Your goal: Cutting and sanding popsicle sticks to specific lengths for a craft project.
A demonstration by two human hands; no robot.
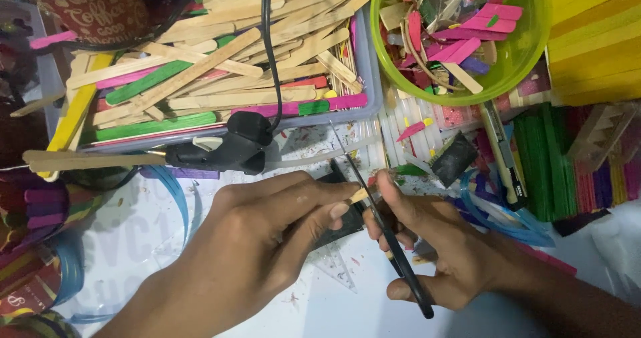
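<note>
A short wooden craft stick [359, 194] is pinched between the thumb and forefinger of the left hand [267, 228], whose fingers are closed narrowly on it so that only its pale tip shows beyond the fingertips [339, 210]. The right hand [434, 254] is wrapped shut around the handles of black scissors [384, 228], whose slim blades are raised just past the stick's tip. The stick is judged light, thin and stiff, likely to splinter or spring away when cut, so it is best gripped close behind the cut line. A black glue gun [227, 149] lies just beyond the left knuckles.
</note>
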